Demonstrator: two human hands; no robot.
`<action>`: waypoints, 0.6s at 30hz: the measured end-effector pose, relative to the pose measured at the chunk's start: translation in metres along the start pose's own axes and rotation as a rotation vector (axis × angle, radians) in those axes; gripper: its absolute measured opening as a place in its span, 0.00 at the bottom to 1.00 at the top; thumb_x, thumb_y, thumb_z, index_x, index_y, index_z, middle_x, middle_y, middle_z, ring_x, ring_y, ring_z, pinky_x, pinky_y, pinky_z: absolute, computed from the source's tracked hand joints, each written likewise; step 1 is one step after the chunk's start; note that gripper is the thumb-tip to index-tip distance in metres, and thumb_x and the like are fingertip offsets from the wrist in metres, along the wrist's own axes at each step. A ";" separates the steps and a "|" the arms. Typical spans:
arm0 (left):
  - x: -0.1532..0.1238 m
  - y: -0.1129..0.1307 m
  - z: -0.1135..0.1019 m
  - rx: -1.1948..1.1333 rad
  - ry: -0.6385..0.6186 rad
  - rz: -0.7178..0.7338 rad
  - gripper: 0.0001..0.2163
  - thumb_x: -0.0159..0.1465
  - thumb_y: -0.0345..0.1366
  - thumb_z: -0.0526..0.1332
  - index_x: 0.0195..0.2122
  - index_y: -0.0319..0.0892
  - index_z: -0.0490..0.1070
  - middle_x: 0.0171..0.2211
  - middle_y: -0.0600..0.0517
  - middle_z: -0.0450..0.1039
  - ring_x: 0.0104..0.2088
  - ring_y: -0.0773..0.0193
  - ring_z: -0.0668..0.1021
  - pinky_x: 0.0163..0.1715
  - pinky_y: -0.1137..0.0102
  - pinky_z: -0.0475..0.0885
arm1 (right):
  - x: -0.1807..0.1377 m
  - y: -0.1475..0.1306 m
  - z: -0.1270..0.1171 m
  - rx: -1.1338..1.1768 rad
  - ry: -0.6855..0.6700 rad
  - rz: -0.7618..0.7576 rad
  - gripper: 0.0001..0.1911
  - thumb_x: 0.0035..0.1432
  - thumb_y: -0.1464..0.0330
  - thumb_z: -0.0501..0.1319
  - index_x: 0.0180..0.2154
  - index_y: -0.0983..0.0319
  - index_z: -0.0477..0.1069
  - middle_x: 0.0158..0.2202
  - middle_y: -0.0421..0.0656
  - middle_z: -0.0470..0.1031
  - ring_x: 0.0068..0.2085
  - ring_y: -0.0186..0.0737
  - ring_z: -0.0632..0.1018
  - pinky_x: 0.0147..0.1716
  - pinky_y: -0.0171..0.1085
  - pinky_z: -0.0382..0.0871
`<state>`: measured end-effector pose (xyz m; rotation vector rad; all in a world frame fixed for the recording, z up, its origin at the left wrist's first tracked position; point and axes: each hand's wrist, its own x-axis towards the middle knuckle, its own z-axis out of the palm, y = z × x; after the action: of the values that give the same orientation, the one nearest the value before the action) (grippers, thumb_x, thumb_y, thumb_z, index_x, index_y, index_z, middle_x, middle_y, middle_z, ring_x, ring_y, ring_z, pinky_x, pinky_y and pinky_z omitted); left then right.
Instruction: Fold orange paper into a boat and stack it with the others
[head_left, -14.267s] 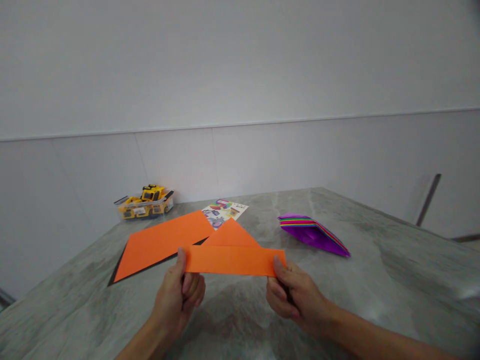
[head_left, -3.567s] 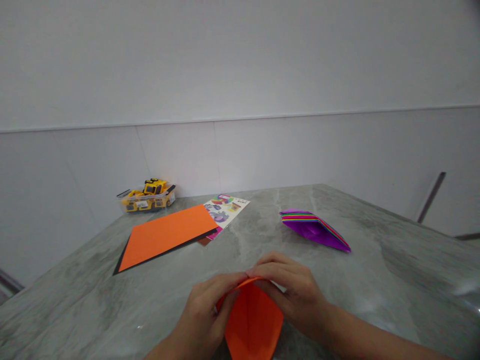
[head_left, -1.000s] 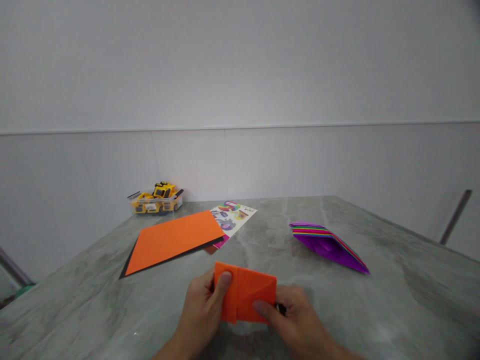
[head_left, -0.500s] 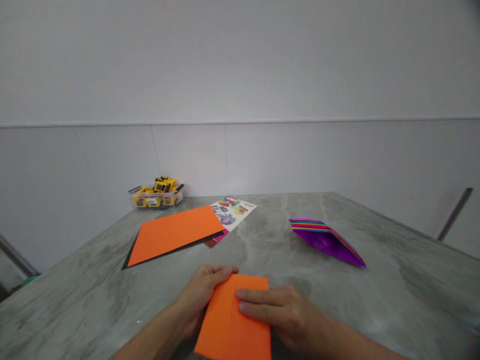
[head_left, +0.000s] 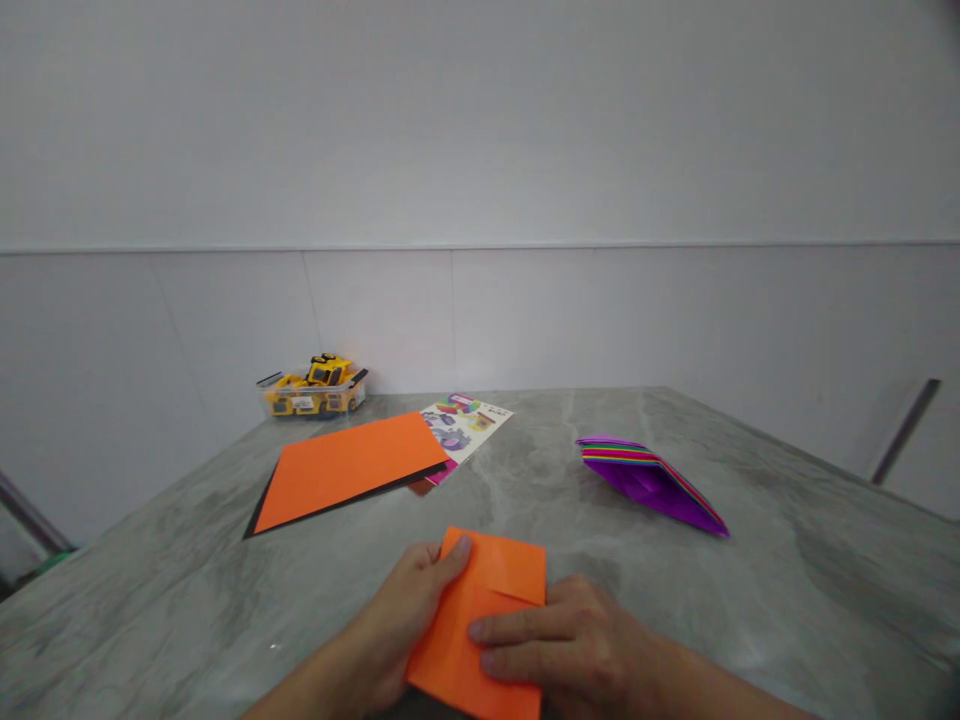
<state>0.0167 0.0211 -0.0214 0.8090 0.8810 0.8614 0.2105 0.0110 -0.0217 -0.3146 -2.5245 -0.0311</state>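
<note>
Both hands press a folded orange paper piece [head_left: 480,620] flat on the grey marble-patterned desk [head_left: 787,560] at its near edge: the left hand [head_left: 405,625] grips its left edge, the right hand [head_left: 577,655] lies fingers-flat across it. Several folds look done, the final shape is not yet clear. Farther back lie a flat orange sheet [head_left: 349,468] and a purple striped folded paper [head_left: 649,478], before a plain white wall

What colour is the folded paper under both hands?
Plain orange; the folded paper lies beneath the left hand and right hand, shown best in the head view.
</note>
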 end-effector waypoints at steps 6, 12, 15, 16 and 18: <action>0.008 -0.009 -0.004 0.344 0.152 0.231 0.22 0.58 0.54 0.60 0.21 0.38 0.68 0.17 0.54 0.67 0.18 0.68 0.66 0.17 0.75 0.56 | 0.001 -0.006 0.001 0.054 -0.075 -0.045 0.12 0.69 0.64 0.51 0.47 0.59 0.71 0.49 0.39 0.77 0.33 0.30 0.80 0.31 0.30 0.70; 0.003 -0.004 0.002 0.498 0.251 0.397 0.23 0.60 0.56 0.56 0.21 0.40 0.63 0.17 0.55 0.62 0.19 0.68 0.63 0.18 0.74 0.54 | 0.005 -0.009 0.007 0.356 0.054 0.015 0.15 0.69 0.63 0.50 0.43 0.63 0.73 0.43 0.45 0.81 0.41 0.32 0.81 0.42 0.28 0.71; 0.002 -0.004 0.002 0.466 0.297 0.421 0.25 0.58 0.60 0.55 0.19 0.41 0.61 0.16 0.55 0.60 0.18 0.68 0.62 0.17 0.74 0.54 | 0.006 -0.009 0.009 0.499 0.125 0.096 0.17 0.68 0.60 0.51 0.40 0.63 0.74 0.40 0.47 0.81 0.39 0.33 0.82 0.39 0.27 0.72; 0.003 -0.005 0.001 0.434 0.300 0.415 0.26 0.57 0.60 0.55 0.19 0.41 0.61 0.16 0.55 0.60 0.18 0.68 0.62 0.17 0.74 0.55 | 0.005 -0.009 0.011 0.526 0.138 0.113 0.17 0.68 0.60 0.51 0.39 0.63 0.75 0.39 0.47 0.82 0.39 0.33 0.82 0.39 0.27 0.72; 0.005 -0.007 -0.002 0.357 0.289 0.392 0.26 0.57 0.61 0.55 0.18 0.40 0.61 0.15 0.55 0.61 0.17 0.68 0.63 0.16 0.74 0.55 | 0.004 -0.008 0.013 0.536 0.174 0.117 0.17 0.68 0.60 0.51 0.38 0.63 0.74 0.37 0.46 0.82 0.37 0.33 0.82 0.37 0.27 0.73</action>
<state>0.0188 0.0228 -0.0299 1.2139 1.1721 1.2045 0.1988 0.0050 -0.0297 -0.2257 -2.2318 0.6243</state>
